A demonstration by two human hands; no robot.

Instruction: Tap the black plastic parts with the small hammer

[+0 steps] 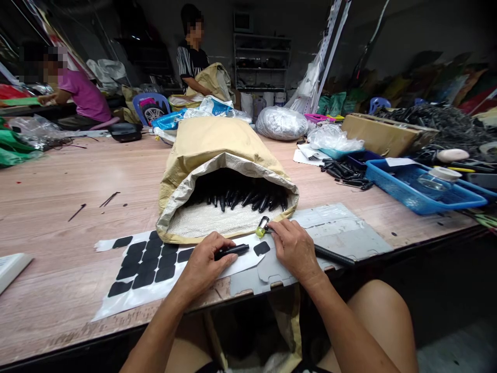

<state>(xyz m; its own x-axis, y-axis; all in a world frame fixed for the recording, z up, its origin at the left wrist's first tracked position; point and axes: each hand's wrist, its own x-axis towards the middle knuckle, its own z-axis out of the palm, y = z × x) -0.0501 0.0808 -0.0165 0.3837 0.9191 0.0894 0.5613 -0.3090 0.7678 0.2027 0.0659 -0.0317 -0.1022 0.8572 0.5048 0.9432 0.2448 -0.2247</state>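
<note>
My left hand (207,261) is closed round a black pen-shaped part (236,250), just above a white sheet (112,310) with rows of black rounded stickers (145,272). My right hand (293,246) grips a small hammer by its black handle (334,255); the hammer's head (263,227), metal with a yellow-green tip, points left beside one loose black sticker (261,248). Behind both hands lies a tan sack (229,137), its mouth open toward me, with several black pointed parts (256,199) inside. A grey metal plate (341,228) lies under the hammer.
To the right are a blue tray (411,189), a pile of black parts (344,173) and a cardboard box (382,134). A white box (13,269) sits at the left edge. Two people are beyond the table (128,171). Another open sack hangs below the table's front edge.
</note>
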